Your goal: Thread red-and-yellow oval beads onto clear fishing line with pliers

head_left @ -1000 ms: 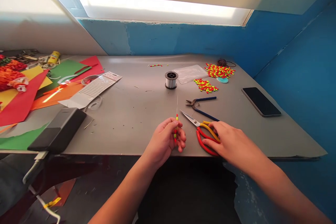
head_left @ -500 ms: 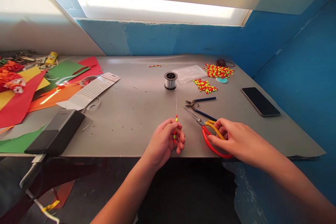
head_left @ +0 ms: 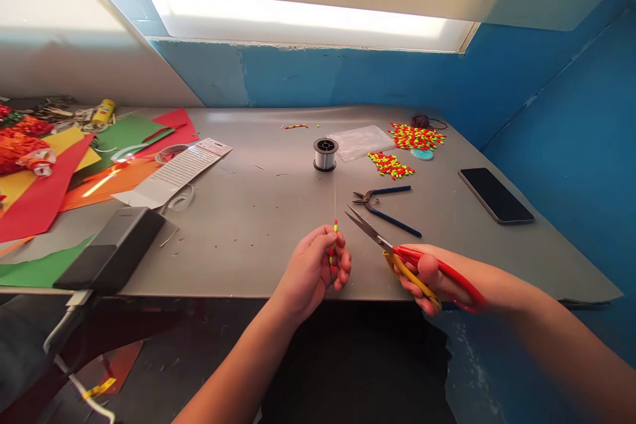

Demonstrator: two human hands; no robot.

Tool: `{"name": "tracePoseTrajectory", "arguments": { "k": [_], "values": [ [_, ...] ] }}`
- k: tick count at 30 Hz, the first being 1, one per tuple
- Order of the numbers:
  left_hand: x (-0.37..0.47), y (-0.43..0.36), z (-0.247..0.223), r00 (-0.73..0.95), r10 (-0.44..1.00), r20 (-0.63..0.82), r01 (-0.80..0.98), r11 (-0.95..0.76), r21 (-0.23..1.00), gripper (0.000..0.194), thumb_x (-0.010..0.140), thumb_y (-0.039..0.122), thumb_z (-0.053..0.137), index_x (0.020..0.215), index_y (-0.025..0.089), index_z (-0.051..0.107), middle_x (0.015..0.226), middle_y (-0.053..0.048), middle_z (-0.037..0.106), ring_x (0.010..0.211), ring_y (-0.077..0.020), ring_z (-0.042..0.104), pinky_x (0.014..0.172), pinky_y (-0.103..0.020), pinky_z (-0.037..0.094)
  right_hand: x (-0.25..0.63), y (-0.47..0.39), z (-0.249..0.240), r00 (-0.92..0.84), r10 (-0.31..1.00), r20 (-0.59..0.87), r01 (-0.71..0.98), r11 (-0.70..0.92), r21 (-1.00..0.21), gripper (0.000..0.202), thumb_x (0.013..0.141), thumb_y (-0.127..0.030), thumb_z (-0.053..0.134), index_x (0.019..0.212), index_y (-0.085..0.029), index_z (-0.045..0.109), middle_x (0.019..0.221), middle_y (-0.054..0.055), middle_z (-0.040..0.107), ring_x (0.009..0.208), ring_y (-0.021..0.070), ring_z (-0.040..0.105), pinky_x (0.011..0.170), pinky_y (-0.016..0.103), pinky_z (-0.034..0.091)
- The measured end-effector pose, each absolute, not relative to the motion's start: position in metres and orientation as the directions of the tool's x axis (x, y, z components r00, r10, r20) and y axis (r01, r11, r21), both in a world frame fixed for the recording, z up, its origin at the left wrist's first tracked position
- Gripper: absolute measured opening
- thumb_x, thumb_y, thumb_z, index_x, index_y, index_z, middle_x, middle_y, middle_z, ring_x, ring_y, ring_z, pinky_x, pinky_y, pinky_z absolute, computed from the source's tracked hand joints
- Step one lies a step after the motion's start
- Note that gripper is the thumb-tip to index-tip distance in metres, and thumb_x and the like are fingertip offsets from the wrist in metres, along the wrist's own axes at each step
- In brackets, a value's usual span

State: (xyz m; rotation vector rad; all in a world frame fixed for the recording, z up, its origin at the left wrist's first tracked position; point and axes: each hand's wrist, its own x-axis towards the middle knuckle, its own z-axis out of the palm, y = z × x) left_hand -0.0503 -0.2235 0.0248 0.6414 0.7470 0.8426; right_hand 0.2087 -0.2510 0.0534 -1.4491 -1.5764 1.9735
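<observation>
My left hand (head_left: 314, 266) pinches a short string of red and yellow-green beads (head_left: 336, 226) near the table's front edge. A thin clear line (head_left: 334, 195) runs from the beads up toward a black-rimmed spool (head_left: 325, 154). My right hand (head_left: 427, 271) is closed on the scissors (head_left: 397, 256), with red and yellow handles. Their blades are slightly apart and point up and left, their tips a little above and right of the top bead. Behind the scissors lie blue-handled pliers (head_left: 385, 201) with their handles spread.
Two bead piles (head_left: 417, 137) and a clear plastic bag (head_left: 358, 142) lie at the back right, a phone (head_left: 495, 195) at the right. To the left are a black power bank (head_left: 110, 249), a white card (head_left: 173, 173) and coloured sheets (head_left: 44, 195).
My right hand has picked up the scissors from the table and turned them, the red handle now on top. My left hand has stayed nearly still with the beads.
</observation>
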Motion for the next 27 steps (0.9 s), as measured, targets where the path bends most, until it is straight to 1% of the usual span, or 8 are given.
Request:
{"name": "tracePoseTrajectory", "arguments": {
  "k": [2,8,13,16,20,27],
  "values": [
    [-0.050,-0.224,0.024,0.448,0.835,-0.319,-0.417,0.510,0.752,0.019,0.097,0.034,0.058,0.086,0.019,0.055,0.065,-0.001,0.063,0.050,-0.0110,0.056,0.044,-0.019,0.041,0.205,-0.248,0.057,-0.513,0.673,-0.533,0.370,-0.387,-0.845,0.086,0.072,-0.105,0.048,0.089,-0.021,0.051,0.083,-0.001,0.056,0.061,0.0117,0.057,0.057,0.026,0.041],
    [-0.050,-0.225,0.024,0.440,0.842,-0.311,-0.414,0.498,0.762,0.019,0.097,0.034,0.058,0.086,0.019,0.055,0.065,0.000,0.062,0.051,-0.0109,0.055,0.045,-0.019,0.040,0.195,-0.238,0.059,-0.542,0.651,-0.531,0.362,-0.389,-0.847,0.085,0.078,-0.103,0.036,0.091,-0.021,0.049,0.084,-0.001,0.054,0.060,0.0099,0.055,0.059,0.026,0.045],
    [-0.050,-0.224,0.025,0.444,0.843,-0.305,-0.409,0.493,0.768,0.019,0.097,0.034,0.059,0.086,0.019,0.055,0.065,0.000,0.062,0.051,-0.0109,0.055,0.046,-0.019,0.040,0.187,-0.234,0.062,-0.561,0.636,-0.530,0.350,-0.399,-0.848,0.086,0.077,-0.104,0.038,0.097,-0.021,0.050,0.085,-0.001,0.055,0.059,0.0095,0.053,0.058,0.026,0.045],
    [-0.050,-0.224,0.025,0.443,0.844,-0.303,-0.407,0.491,0.770,0.019,0.097,0.034,0.059,0.086,0.019,0.055,0.065,0.000,0.062,0.051,-0.0109,0.055,0.046,-0.019,0.040,0.184,-0.231,0.062,-0.562,0.634,-0.532,0.345,-0.405,-0.847,0.084,0.077,-0.103,0.039,0.095,-0.022,0.048,0.083,-0.001,0.056,0.058,0.0104,0.053,0.057,0.027,0.045],
    [-0.050,-0.224,0.025,0.444,0.844,-0.301,-0.404,0.488,0.774,0.019,0.097,0.034,0.059,0.086,0.020,0.055,0.065,0.000,0.062,0.052,-0.0109,0.055,0.046,-0.020,0.040,0.182,-0.229,0.060,-0.556,0.635,-0.536,0.353,-0.404,-0.844,0.087,0.073,-0.106,0.038,0.091,-0.022,0.048,0.079,-0.001,0.057,0.057,0.0117,0.055,0.056,0.027,0.046],
    [-0.049,-0.225,0.025,0.442,0.846,-0.299,-0.396,0.483,0.781,0.019,0.097,0.034,0.059,0.086,0.019,0.055,0.066,0.000,0.062,0.052,-0.0110,0.055,0.047,-0.020,0.040,0.182,-0.229,0.059,-0.553,0.642,-0.530,0.364,-0.386,-0.847,0.087,0.074,-0.106,0.035,0.092,-0.022,0.049,0.081,0.000,0.059,0.058,0.0118,0.057,0.058,0.029,0.048]
  ]
}}
